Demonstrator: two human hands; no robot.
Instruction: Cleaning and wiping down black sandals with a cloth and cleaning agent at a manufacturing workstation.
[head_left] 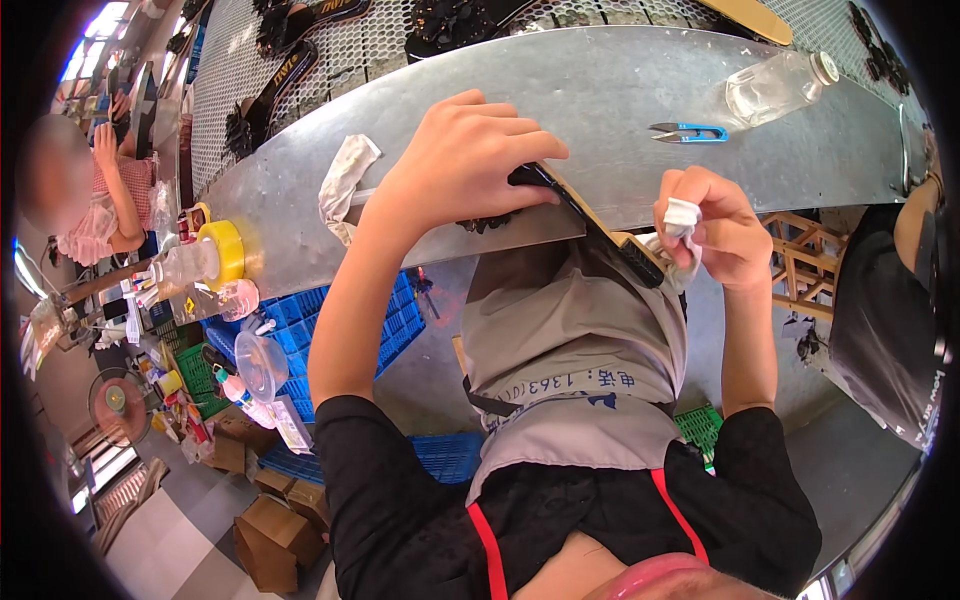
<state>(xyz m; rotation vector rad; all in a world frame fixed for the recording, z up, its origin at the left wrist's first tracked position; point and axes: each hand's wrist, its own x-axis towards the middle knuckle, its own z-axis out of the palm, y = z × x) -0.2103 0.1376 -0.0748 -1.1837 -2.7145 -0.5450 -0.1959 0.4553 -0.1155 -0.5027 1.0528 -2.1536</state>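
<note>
Over the near edge of the metal table [560, 90], my left hand [470, 160] is closed around a black sandal [592, 215] with a tan sole edge. The sandal is tilted, its heel end pointing down to the right. Dark, glittery trim shows just below my left hand, partly hidden by it. Beside the heel, my right hand [725, 225] pinches a crumpled white cloth [682, 218]; whether the cloth touches the sandal I cannot tell. Blue-handled thread snips [700, 133] lie beyond my right hand, near a clear bottle [775, 90].
Another white cloth [350, 170] lies left of my left forearm. A yellow tape roll [228, 252] sits at the table's left end. Black sandals [285, 80] rest on the mesh surface behind. Blue crates [375, 335] stand below. A co-worker [110, 190] is at far left, another person at right.
</note>
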